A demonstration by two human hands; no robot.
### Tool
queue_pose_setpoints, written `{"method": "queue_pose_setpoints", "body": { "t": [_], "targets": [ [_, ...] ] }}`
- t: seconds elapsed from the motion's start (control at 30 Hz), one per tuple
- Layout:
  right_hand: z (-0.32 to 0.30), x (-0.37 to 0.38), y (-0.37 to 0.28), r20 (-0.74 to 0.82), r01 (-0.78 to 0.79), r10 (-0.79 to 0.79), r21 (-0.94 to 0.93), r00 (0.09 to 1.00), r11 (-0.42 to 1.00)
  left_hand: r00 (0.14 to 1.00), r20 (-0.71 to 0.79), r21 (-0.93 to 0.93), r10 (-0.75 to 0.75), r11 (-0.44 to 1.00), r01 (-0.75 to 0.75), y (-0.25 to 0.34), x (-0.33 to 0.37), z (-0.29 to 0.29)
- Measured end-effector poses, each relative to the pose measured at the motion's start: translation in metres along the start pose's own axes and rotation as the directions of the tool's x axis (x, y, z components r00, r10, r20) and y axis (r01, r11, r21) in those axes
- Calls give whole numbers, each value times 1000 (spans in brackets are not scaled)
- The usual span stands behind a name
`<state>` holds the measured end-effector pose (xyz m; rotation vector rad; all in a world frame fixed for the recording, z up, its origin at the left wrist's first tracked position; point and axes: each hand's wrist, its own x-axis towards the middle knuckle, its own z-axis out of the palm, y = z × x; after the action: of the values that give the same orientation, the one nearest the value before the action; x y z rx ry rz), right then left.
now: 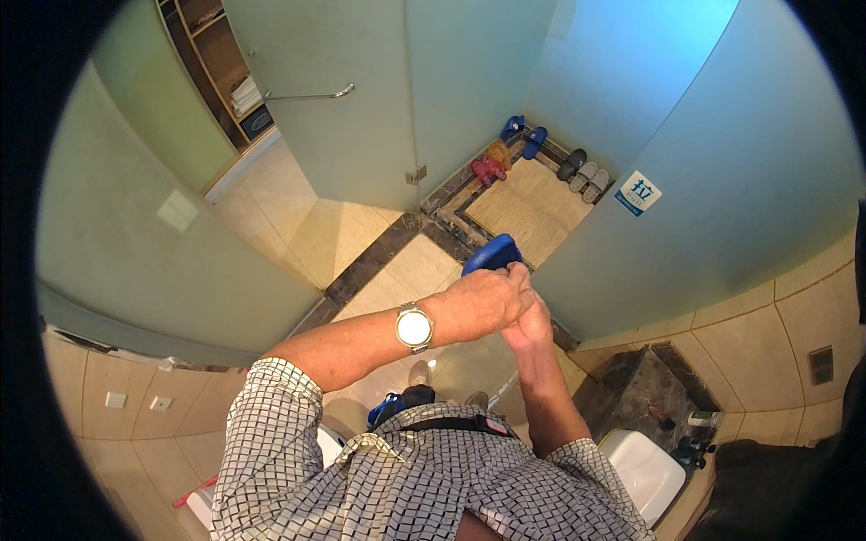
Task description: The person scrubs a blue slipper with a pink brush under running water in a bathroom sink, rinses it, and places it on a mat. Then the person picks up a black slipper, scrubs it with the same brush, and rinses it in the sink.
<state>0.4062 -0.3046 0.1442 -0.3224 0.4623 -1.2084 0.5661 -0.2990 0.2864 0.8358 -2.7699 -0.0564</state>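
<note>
In front of my waist, a blue slipper [492, 255] shows its rounded end just beyond my two hands, which meet on it. My left hand [487, 302], below a wristwatch [415, 327], has its fingers curled closed at the slipper's near part. Pressed against it from the right is my right hand [530, 326], also closed, with its fingers partly covered by the left one. The rest of the slipper is hidden by the hands.
Frosted glass panels [722, 207] stand at both sides, and a glass door [334, 153] with a metal handle [311, 93] is ahead. Several slippers, including a grey pair [591, 180], lie around a beige mat [523, 203]. White fixtures [642, 478] flank me. A dark stone ledge [654, 392] is at right.
</note>
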Motion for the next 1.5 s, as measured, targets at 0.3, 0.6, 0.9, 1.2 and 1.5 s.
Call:
{"method": "queue_pose_setpoints", "body": {
  "t": [0.3,0.6,0.9,1.2,1.5],
  "targets": [
    [-2,3,3,-72,-65,72,90,995,994,986,-142,-31,-87,996,83,-10,1,12],
    [20,-11,0,198,15,7,-110,980,994,975,-185,-24,-120,993,117,-24,0,12],
    [18,-5,2,113,10,0,-86,994,996,985,-164,-3,-53,999,53,-24,3,7],
    [22,-10,-8,113,93,-73,-182,991,979,965,-259,-12,40,999,-44,-25,-1,8],
    [61,-23,-24,52,95,-83,-323,995,942,941,-300,-269,-158,960,75,-26,-16,14]
  ]
}}
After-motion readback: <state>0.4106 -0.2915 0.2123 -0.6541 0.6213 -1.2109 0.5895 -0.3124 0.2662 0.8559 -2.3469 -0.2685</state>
